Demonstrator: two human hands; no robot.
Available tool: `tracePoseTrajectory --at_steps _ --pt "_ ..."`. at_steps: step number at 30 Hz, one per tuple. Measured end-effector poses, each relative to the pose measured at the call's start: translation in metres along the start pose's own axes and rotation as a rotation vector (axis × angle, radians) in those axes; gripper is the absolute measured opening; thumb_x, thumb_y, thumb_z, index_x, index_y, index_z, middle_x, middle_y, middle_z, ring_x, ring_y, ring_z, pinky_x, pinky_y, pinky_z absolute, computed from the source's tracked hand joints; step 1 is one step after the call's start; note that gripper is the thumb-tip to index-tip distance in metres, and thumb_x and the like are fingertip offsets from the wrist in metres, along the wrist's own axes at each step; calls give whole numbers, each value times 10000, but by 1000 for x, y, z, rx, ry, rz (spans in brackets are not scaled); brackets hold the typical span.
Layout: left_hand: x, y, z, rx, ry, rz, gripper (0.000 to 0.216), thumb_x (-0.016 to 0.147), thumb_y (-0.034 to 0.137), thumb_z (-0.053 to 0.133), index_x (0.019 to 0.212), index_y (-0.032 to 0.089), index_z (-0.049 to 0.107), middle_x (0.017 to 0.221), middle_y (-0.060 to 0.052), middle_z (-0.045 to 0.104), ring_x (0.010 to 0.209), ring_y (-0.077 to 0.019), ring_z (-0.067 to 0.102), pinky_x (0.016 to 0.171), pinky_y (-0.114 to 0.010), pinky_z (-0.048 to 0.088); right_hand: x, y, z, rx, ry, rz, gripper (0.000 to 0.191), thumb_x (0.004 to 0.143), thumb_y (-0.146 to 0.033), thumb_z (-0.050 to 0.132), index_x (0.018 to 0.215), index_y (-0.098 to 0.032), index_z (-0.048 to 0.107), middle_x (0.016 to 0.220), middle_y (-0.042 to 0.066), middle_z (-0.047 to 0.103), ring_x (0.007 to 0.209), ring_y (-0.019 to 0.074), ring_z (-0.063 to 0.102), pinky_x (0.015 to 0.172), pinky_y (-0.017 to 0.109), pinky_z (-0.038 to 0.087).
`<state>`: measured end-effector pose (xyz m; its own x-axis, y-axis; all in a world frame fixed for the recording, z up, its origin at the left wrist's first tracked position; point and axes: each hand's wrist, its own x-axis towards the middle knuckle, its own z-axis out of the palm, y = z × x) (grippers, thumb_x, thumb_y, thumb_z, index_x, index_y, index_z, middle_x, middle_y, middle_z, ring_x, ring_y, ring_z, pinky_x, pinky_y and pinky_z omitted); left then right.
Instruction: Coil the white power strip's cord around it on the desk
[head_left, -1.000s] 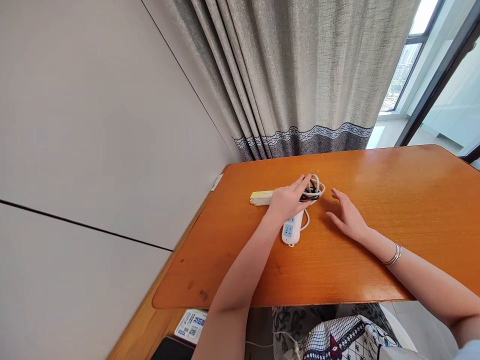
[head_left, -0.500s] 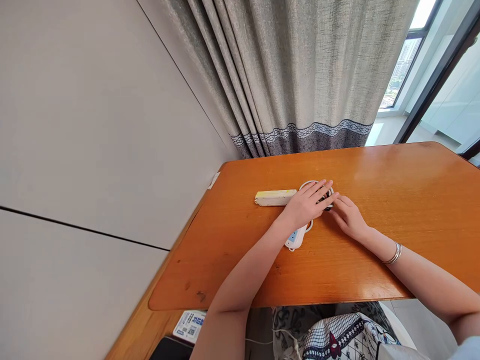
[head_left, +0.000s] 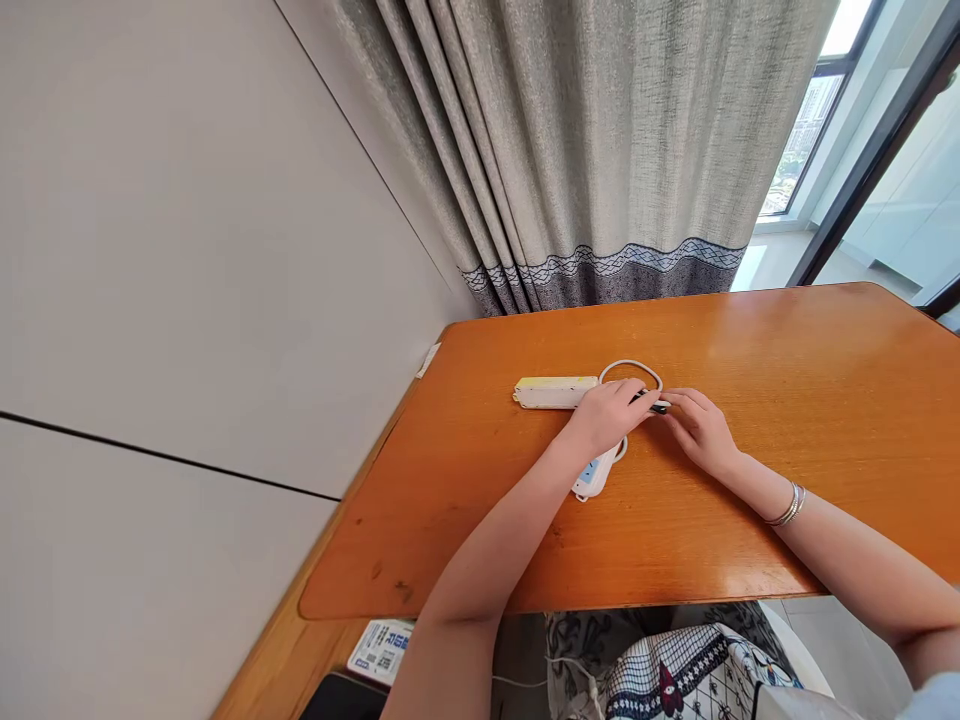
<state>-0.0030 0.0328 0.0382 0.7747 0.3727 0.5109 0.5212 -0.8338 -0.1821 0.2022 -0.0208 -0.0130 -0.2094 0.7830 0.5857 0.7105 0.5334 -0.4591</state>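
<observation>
A long, yellowed white power strip [head_left: 555, 394] lies crosswise on the table. A second white power strip with blue sockets [head_left: 592, 478] sits nearer to me, partly covered by my left arm. Between them a white cable [head_left: 634, 363] makes a loop. My left hand [head_left: 611, 412] is closed over the cable, fingers together and bent. A small black piece [head_left: 660, 407] shows by its fingertips; I cannot make out what it is. My right hand [head_left: 701, 428] is to the right, its fingertips pinched at the end of that black piece and the cable.
The wooden table [head_left: 465, 520] meets a pale wall panel on the left. A grey curtain [head_left: 615, 150] hangs behind it. Below the front edge are a white printed box [head_left: 380, 650], a dark object [head_left: 341, 697] and a thin white cord [head_left: 574, 665].
My left hand's fingers were spread out over the cable; now they are drawn together and bent, uncovering more of the cable loop. My right hand has barely moved.
</observation>
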Motion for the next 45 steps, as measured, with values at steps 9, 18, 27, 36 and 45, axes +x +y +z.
tracePoseTrajectory --at_steps 9,18,27,36,45 --pt "-1 5 -5 -127 -101 -102 348 1003 364 523 1280 218 673 921 -59 758 813 -196 731 697 -296 544 2 4 6 256 165 231 312 911 -440 619 1137 -225 618 1043 94 672 842 208 672 816 413 597" --pt "6 13 -12 -781 -85 -448 329 918 220 603 1236 238 686 1170 -38 775 1067 -194 734 838 -308 607 5 -2 12 916 21 725 465 871 -663 599 1045 -235 542 941 45 706 743 174 709 681 336 609" --pt "1 13 2 -702 -18 -303 334 889 194 589 1200 215 711 1214 -88 750 1123 -237 704 991 -407 571 12 -6 0 1333 -90 913 306 776 -453 806 925 -198 724 897 35 753 786 122 706 720 215 566" --pt "1 18 -8 -513 -106 -103 198 875 377 671 980 225 742 1160 -77 741 1092 -250 688 961 -407 556 23 16 -13 749 147 685 254 795 -442 662 865 -198 677 736 12 656 734 171 607 766 330 508" --pt "-8 6 0 -539 338 -170 434 980 388 467 1369 212 548 1453 -159 568 1305 -267 584 1106 -457 472 26 16 -56 8 403 58 195 981 -309 494 985 -233 674 920 82 673 868 218 636 768 381 529"
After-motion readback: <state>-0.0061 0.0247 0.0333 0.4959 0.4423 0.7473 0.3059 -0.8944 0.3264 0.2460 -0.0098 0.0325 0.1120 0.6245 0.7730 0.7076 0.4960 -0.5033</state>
